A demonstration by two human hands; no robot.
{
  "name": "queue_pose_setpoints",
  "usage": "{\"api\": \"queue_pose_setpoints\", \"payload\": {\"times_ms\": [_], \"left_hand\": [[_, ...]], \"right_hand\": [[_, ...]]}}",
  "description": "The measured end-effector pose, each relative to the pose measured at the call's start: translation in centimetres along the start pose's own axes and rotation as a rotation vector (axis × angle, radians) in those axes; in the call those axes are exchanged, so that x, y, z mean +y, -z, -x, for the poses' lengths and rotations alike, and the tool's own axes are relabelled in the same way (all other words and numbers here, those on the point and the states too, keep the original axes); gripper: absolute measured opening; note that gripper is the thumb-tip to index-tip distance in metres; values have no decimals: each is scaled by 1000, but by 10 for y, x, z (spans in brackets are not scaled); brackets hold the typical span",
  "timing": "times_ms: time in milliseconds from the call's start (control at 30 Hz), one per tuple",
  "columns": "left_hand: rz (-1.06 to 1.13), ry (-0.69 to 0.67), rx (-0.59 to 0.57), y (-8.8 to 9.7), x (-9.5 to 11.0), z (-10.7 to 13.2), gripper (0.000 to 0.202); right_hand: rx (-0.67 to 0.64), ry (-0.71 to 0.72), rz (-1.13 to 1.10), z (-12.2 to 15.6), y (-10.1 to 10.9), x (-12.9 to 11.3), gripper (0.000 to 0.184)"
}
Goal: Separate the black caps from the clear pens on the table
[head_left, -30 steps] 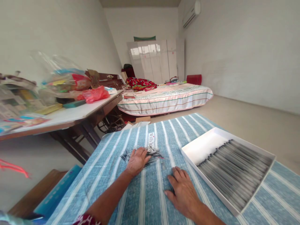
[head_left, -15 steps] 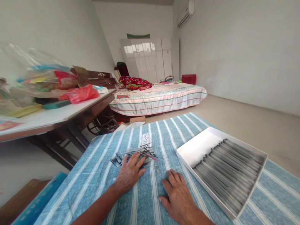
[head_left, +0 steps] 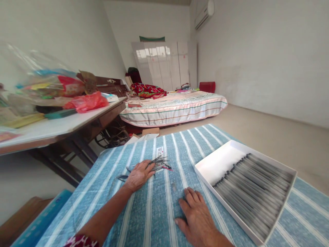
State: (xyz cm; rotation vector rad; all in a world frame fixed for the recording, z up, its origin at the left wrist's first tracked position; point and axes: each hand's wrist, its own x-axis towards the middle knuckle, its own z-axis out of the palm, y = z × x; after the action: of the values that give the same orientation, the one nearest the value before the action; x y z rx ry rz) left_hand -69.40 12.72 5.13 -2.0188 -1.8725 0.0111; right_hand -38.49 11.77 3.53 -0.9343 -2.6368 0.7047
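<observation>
My left hand (head_left: 141, 175) lies over a loose pile of thin dark strips (head_left: 159, 164), its fingers stretched out on top of them. A few strips stick out on both sides of the hand, and a pinkish-red piece shows at the pile's right edge. What lies under the palm is hidden. My right hand (head_left: 196, 216) rests on the blue striped cloth (head_left: 144, 219), fingers slightly bent and apart, holding nothing. To its right stands a shallow white box (head_left: 213, 163), holding a row of long dark grey sticks (head_left: 252, 195) with black ends, laid side by side.
At the left is a table (head_left: 66, 127) with a red plastic bag (head_left: 88, 102) and clear bags on it. A blue box (head_left: 43, 219) sits low at the left. Further off are a bed (head_left: 174, 111) and a pale wardrobe (head_left: 164, 65).
My left hand has shifted a little left and away from me across the pile, and the strips under it have moved and bunched. My right hand stays nearly in place.
</observation>
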Motion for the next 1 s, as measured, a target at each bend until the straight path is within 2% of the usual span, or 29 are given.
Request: {"api": "queue_pose_setpoints", "payload": {"times_ms": [100, 233, 333, 400, 500, 567, 767, 1000], "left_hand": [[-11, 15, 1, 9, -1, 5, 43], [-24, 71, -1, 24, 1, 38, 55], [-30, 192, -47, 25, -1, 66, 61], [-8, 311, -105, 21, -3, 74, 63], [47, 448, -177, 15, -2, 67, 66], [74, 485, -184, 13, 1, 55, 69], [96, 477, -148, 7, 7, 23, 68], [66, 476, -111, -3, -1, -2, 58]], "right_hand": [[11, -4, -6, 1, 1, 0, 49], [13, -11, -14, 0, 2, -2, 48], [-1, -16, -7, -1, 1, -2, 48], [0, -14, 0, -1, -1, -3, 48], [38, -2, 6, 0, -3, -2, 48], [45, 0, 8, 0, -3, -2, 48], [33, -10, -21, 0, 3, -5, 47], [8, -11, -44, 0, 6, -5, 48]]}}
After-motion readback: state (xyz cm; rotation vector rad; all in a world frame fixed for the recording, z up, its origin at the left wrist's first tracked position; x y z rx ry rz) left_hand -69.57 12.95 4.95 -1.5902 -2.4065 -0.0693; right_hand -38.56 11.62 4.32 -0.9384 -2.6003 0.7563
